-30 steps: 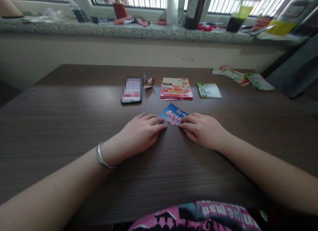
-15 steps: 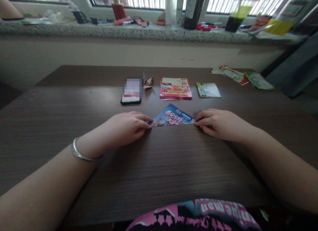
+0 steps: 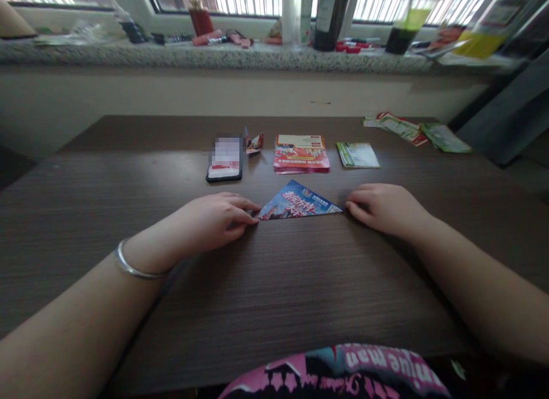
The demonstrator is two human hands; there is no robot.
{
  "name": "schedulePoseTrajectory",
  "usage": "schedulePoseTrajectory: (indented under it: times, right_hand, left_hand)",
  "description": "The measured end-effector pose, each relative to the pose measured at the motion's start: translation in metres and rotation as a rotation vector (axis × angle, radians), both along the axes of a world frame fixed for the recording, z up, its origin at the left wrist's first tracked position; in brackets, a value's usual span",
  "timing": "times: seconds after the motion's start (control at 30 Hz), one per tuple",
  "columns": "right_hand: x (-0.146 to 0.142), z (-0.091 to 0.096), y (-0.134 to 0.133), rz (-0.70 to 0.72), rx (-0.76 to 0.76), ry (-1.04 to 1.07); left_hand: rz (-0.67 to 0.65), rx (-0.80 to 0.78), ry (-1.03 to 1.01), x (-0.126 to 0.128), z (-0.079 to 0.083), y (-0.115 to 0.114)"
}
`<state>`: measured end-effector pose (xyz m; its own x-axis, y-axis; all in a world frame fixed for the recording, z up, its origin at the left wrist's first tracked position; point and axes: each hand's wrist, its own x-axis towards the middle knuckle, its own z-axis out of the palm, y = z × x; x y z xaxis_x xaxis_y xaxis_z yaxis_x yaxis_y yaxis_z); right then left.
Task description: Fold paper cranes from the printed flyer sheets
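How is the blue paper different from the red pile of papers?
The blue paper is a triangle, but the red pile is four-sided. The blue paper looks like one thin piece; the red pile has several layers. The left hand is at one corner of the blue paper; no hand is on the red pile. Both lie on the table and have printing on them.

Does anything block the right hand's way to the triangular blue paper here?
Nothing visible does. The right hand is beside the right corner of the triangular blue paper; whether they touch is hard to tell. The phone, red stack and green-and-white stack lie farther back, off that path.
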<state>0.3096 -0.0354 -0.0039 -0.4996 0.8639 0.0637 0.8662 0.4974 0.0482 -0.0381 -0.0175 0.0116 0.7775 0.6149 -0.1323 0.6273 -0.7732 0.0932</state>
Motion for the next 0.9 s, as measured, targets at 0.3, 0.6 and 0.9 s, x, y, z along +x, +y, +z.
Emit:
schedulePoseTrajectory:
  times: [0.3,0.6,0.9]
  right_hand:
    - [-0.019,-0.029,0.005,0.146,0.073,0.198]
    - [-0.015,-0.025,0.002,0.165,0.095,0.125]
    - [-0.014,-0.023,0.005,0.205,0.093,0.16]
  left_hand:
    - [-0.009,0.02,-0.012,-0.001,-0.002,0.0]
    - [0.011,-0.047,-0.012,-0.011,0.001,0.004]
    - [0.222,0.036,-0.111,0.007,-0.007,-0.003]
